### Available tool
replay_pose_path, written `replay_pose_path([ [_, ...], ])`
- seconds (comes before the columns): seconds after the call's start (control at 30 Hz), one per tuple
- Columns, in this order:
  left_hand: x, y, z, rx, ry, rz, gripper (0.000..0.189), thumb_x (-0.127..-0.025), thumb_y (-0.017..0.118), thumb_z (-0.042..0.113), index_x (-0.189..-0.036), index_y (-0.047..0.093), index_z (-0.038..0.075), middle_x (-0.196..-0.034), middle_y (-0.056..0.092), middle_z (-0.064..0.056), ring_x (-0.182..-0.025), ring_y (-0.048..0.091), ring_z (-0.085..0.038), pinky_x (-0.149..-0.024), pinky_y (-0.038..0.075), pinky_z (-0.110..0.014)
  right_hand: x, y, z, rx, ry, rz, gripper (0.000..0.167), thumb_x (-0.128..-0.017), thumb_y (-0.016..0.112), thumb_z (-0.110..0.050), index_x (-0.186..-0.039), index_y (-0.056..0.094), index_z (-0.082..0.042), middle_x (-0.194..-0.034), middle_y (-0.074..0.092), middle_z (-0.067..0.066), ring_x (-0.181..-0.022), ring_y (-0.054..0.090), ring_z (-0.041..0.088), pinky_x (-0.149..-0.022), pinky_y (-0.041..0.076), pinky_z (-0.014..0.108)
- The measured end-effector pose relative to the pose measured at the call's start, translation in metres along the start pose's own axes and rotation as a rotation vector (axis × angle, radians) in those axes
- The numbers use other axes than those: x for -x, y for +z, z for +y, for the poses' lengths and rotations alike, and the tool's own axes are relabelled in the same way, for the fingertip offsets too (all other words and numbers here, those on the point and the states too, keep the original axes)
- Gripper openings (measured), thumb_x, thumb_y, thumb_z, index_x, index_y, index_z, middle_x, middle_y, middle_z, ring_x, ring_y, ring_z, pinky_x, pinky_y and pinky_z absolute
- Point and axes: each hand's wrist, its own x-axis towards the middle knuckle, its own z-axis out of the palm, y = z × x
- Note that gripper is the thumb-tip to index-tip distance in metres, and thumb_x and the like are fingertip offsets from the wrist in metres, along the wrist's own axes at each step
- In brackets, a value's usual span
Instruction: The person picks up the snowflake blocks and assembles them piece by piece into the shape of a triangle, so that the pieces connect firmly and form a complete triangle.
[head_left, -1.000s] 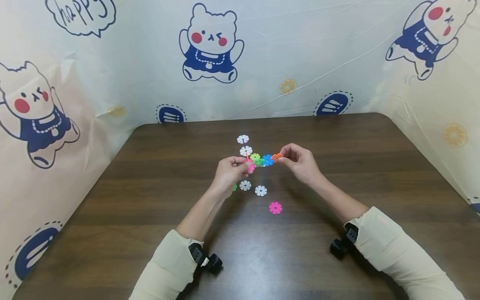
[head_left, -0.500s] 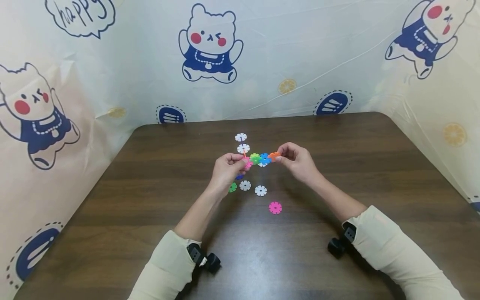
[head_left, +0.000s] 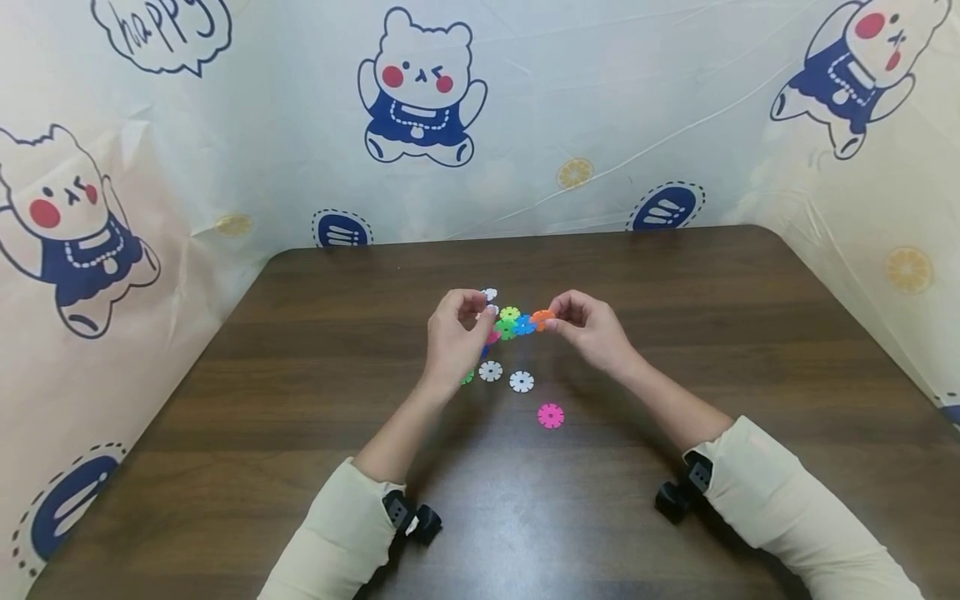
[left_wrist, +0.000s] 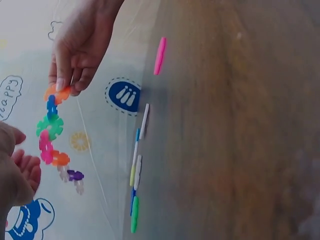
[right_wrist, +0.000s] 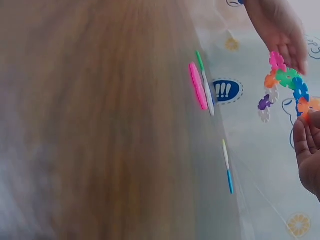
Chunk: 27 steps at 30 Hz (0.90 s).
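Note:
A chain of interlocking notched plastic discs (left_wrist: 50, 126) hangs in the air between the hands. It runs from orange through blue, green, pink and a second orange disc to clear white and purple ones. At one end, my right hand (head_left: 592, 333) pinches the orange disc (head_left: 543, 320) between thumb and fingers. My left hand (head_left: 456, 337) is beside the pink disc (right_wrist: 277, 61), its thumb and fingers parted and relaxed. In the left wrist view a gap shows between those fingers and the chain. From the head, the left hand hides part of the pink and white discs.
Loose discs lie flat on the brown table (head_left: 645, 517): a pink one (head_left: 551, 416), white ones (head_left: 521, 382), a yellow-green one (head_left: 510, 313) and a partly hidden green one (head_left: 468, 377). A printed cloth (head_left: 525, 108) stands behind the table.
My left hand has released the pink disc and moved slightly up and away, its fingers parting. The chain's white end has dropped lower behind it. My right hand keeps its pinch, nearly still.

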Motion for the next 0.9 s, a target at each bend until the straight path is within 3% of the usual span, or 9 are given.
replay_pose_path([
  [0.1,0.001,0.003,0.002,-0.021,0.082,-0.086,0.016,-0.083,0.067,0.004,-0.097,0.062,-0.001,-0.095,0.060,-0.008,-0.085,0.057,-0.021,-0.068,0.050,-0.035,0.001,0.003,-0.002,-0.011,-0.013,-0.010,0.014,-0.084,0.066,-0.003,-0.094,0.058,0.002,-0.090,0.059,0.013,-0.076,0.053,0.023,-0.067,0.048,0.020],
  [0.23,0.002,0.005,0.002,-0.052,0.124,-0.209,0.018,-0.082,0.070,0.008,-0.098,0.064,0.002,-0.096,0.060,-0.004,-0.089,0.056,-0.019,-0.071,0.051,-0.033,0.004,0.007,-0.008,-0.010,-0.035,-0.026,0.012,-0.084,0.065,0.000,-0.092,0.058,0.004,-0.087,0.059,0.014,-0.074,0.053,0.022,-0.065,0.047,0.020],
  [0.33,0.002,0.005,0.002,-0.067,0.150,-0.257,0.018,-0.082,0.071,0.009,-0.097,0.065,0.001,-0.093,0.063,-0.005,-0.091,0.058,-0.021,-0.077,0.050,-0.034,0.008,0.009,-0.020,-0.001,-0.054,-0.035,0.010,-0.083,0.064,0.005,-0.090,0.057,0.007,-0.084,0.059,0.015,-0.071,0.053,0.020,-0.063,0.046,0.020],
  [0.5,0.003,0.005,0.002,-0.087,0.153,-0.283,0.011,-0.082,0.071,0.010,-0.091,0.067,0.004,-0.087,0.065,0.000,-0.086,0.058,-0.015,-0.075,0.047,-0.029,0.014,0.012,-0.040,0.009,-0.080,-0.033,0.009,-0.082,0.062,0.009,-0.089,0.056,0.010,-0.081,0.058,0.016,-0.069,0.052,0.018,-0.061,0.045,0.018],
  [0.73,0.004,0.005,0.001,-0.080,0.157,-0.289,0.007,-0.082,0.069,0.007,-0.088,0.068,0.005,-0.085,0.064,0.001,-0.084,0.056,-0.011,-0.074,0.048,-0.029,0.007,0.015,-0.014,0.004,-0.058,-0.034,0.011,-0.083,0.064,0.004,-0.092,0.058,0.005,-0.083,0.058,0.012,-0.071,0.053,0.018,-0.062,0.045,0.020],
  [0.9,0.004,0.005,-0.002,-0.048,0.180,-0.285,0.006,-0.083,0.068,0.006,-0.088,0.068,0.003,-0.085,0.065,-0.001,-0.082,0.057,-0.012,-0.073,0.049,-0.029,0.004,0.014,-0.009,-0.048,-0.069,-0.062,0.011,-0.084,0.065,-0.001,-0.092,0.058,0.003,-0.083,0.058,0.011,-0.072,0.054,0.021,-0.064,0.048,0.024],
])
